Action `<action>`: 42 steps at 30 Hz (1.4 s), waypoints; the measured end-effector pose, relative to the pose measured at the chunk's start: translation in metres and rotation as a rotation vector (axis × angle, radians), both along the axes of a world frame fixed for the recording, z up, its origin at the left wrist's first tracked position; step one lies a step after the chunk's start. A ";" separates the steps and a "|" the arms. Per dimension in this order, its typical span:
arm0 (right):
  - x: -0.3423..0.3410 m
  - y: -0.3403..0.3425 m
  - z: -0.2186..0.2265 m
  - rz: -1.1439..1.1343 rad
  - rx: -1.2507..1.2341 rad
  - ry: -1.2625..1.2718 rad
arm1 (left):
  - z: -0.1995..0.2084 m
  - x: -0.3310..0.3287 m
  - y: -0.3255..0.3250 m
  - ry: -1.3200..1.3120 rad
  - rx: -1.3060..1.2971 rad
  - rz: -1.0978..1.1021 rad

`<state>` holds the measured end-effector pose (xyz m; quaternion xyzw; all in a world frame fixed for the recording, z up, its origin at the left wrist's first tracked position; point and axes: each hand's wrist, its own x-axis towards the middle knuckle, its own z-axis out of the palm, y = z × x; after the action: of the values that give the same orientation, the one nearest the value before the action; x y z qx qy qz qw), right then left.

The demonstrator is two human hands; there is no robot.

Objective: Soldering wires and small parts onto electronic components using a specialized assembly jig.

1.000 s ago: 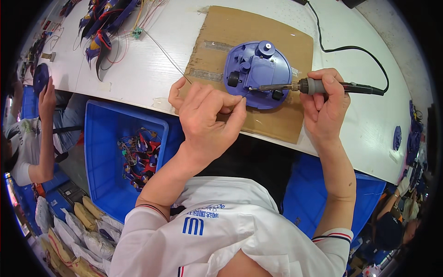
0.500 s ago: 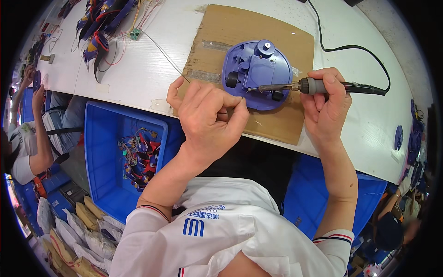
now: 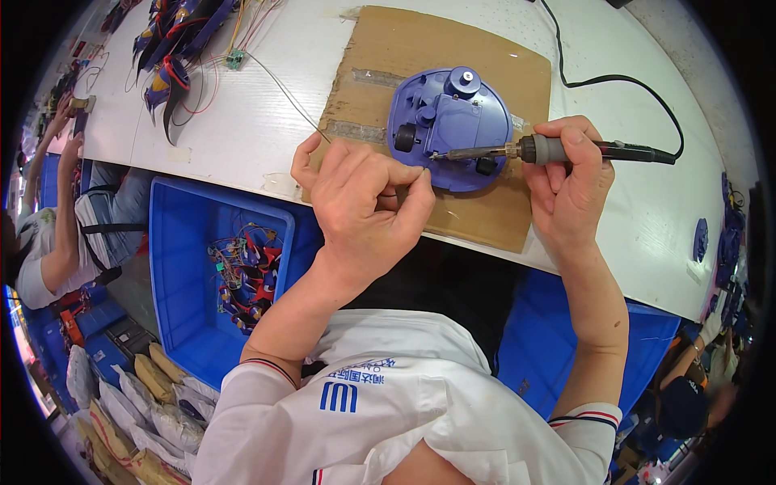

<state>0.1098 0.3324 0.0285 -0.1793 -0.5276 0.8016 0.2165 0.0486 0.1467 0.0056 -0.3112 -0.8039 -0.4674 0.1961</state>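
Note:
A purple plastic toy base [image 3: 473,121] with small black wheels lies on a sheet of cardboard [image 3: 380,44]. My right hand [image 3: 572,166] is closed around the handle of a soldering iron [image 3: 543,150], whose tip touches or nearly touches the base's near side. Close to that tip, my left hand [image 3: 368,194] pinches with thumb and forefinger at the base's near left edge. A thin grey wire [image 3: 279,89] runs from a small green circuit board [image 3: 235,59] into my left hand; its end at the fingertips is too small to make out.
Several dark blue and red toy parts [image 3: 170,81] with loose wires lie at the table's far left. Below the edge, a blue bin [image 3: 182,267] holds similar parts. The iron's black cord [image 3: 614,79] curves across the right. Another person [image 3: 56,218] sits at the left.
The purple base has shifted very slightly. My hands keep almost the same pose, with the iron at the same spot. At the left, the other person's hands have moved up.

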 end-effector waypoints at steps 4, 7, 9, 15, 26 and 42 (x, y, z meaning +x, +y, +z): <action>-0.001 -0.001 -0.001 -0.006 0.004 0.009 | 0.000 0.000 0.000 -0.003 -0.004 -0.001; -0.003 -0.003 0.002 -0.027 0.011 -0.002 | -0.003 -0.002 0.000 0.012 0.003 0.007; -0.003 -0.003 0.002 -0.036 0.014 -0.007 | -0.003 -0.002 0.000 0.016 0.006 0.007; 0.000 -0.001 0.002 -0.023 0.001 -0.021 | -0.004 -0.001 0.003 0.014 0.021 0.011; 0.002 0.009 -0.003 0.024 -0.021 -0.003 | -0.006 -0.001 0.003 0.013 0.027 -0.002; 0.005 0.011 0.005 -0.001 -0.118 0.024 | 0.011 0.002 -0.009 0.066 -0.060 0.041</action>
<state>0.1147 0.3433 0.0335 -0.1824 -0.4767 0.8334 0.2120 0.0507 0.1376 0.0166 -0.3156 -0.8168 -0.4285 0.2226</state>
